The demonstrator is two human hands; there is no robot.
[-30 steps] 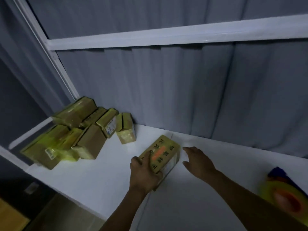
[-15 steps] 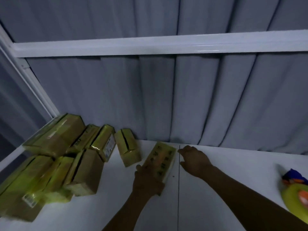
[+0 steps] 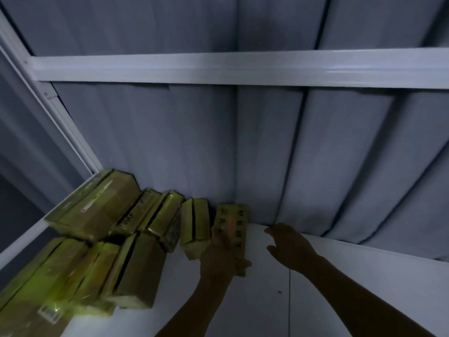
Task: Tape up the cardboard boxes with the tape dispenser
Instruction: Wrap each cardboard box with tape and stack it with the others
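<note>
A small cardboard box [image 3: 233, 222] wrapped in yellow-green tape, with dark printed characters on top, lies on the white table against the grey curtain. My left hand [image 3: 220, 259] grips its near end, fingers curled over the top. My right hand [image 3: 289, 244] hovers just right of the box with loosely spread fingers, holding nothing and apart from it. The box sits right beside another taped box [image 3: 195, 227]. The tape dispenser is out of view.
A pile of several taped boxes [image 3: 97, 239] fills the table's left end. The white table [image 3: 340, 288] stretches to the right and near side. A grey curtain [image 3: 243, 154] hangs behind, crossed by a white rail [image 3: 243, 69].
My left hand has pushed the box away and leftwards until it lies next to the pile by the curtain. The right hand came off the box. The dispenser left the view.
</note>
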